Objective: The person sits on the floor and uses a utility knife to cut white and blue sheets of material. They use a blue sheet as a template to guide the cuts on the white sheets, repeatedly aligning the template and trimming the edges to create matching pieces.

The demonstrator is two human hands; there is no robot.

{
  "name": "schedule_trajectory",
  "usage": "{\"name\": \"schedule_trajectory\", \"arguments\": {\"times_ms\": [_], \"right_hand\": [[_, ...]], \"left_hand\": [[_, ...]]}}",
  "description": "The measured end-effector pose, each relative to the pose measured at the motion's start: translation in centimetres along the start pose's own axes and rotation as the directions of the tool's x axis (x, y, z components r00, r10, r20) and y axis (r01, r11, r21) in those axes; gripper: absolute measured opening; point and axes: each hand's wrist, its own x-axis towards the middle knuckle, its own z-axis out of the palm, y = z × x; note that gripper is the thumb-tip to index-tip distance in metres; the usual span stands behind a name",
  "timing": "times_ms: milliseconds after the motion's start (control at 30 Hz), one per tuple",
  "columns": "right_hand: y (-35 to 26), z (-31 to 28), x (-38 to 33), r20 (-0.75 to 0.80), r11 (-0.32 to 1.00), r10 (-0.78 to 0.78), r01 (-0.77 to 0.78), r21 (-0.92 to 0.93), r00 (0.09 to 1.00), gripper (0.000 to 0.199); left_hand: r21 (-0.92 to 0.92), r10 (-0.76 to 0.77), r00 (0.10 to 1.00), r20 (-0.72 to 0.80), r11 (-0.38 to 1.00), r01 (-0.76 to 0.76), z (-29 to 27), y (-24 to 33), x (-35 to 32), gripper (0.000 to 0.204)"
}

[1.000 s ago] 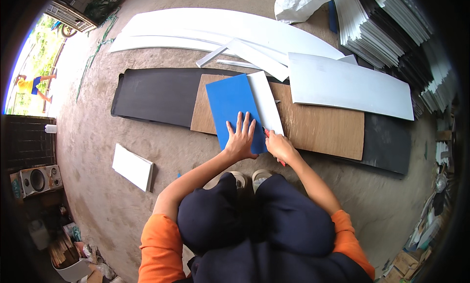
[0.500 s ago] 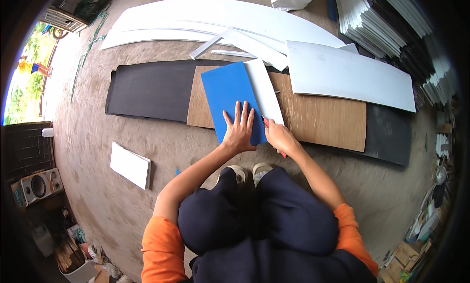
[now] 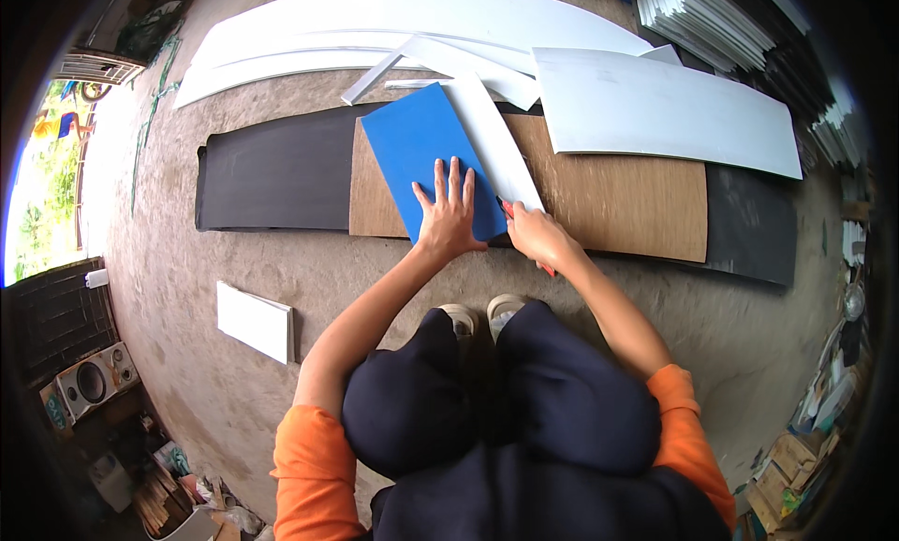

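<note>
While a cut was being made:
Blue sheet (image 3: 426, 157): laid on brown board (image 3: 618, 199), pressed flat by splayed, open left hand (image 3: 449, 213).
Right hand (image 3: 536, 237): at 3 o'clock, closed around red-handled knife (image 3: 510, 209).
Advice: steady pressure was judged needed, fingers kept clear.

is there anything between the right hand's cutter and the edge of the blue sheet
Nothing visible. The right hand holds a red cutter right at the blue sheet edge, beside the white strip. The left hand lies flat on the sheet, clear of that edge.
</note>
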Motion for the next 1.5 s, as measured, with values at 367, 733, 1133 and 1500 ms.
{"name": "schedule_trajectory", "arguments": {"times_ms": [367, 733, 1133, 1500], "right_hand": [[1.4, 2.9, -3.8, -0.110, 0.998, -0.034, 0.029, -0.052, 0.993, 0.024], [1.6, 3.0, -4.8, -0.157, 0.989, -0.067, 0.045, -0.139, 0.985, 0.021], [-4.5, -6.2, 11.7, -0.429, 0.977, -0.195, 0.135, -0.168, 0.882, 0.026], [-6.5, -4.7, 17.0, -0.407, 0.983, -0.161, 0.111, -0.143, 0.899, 0.024]], "left_hand": [[-0.006, -0.019, 1.000, 0.004, 1.000, 0.019, 0.1, 0.1, -0.1, 0.123], [0.010, 0.004, 0.999, -0.040, 1.000, -0.004, 0.4, -0.1, 0.1, 0.120], [-0.377, -0.007, 1.000, 0.022, 0.926, 0.015, -1.3, -7.6, 4.9, 0.117], [-0.306, -0.088, 0.991, 0.104, 0.945, 0.116, -2.0, -6.2, 4.2, 0.132]]}}
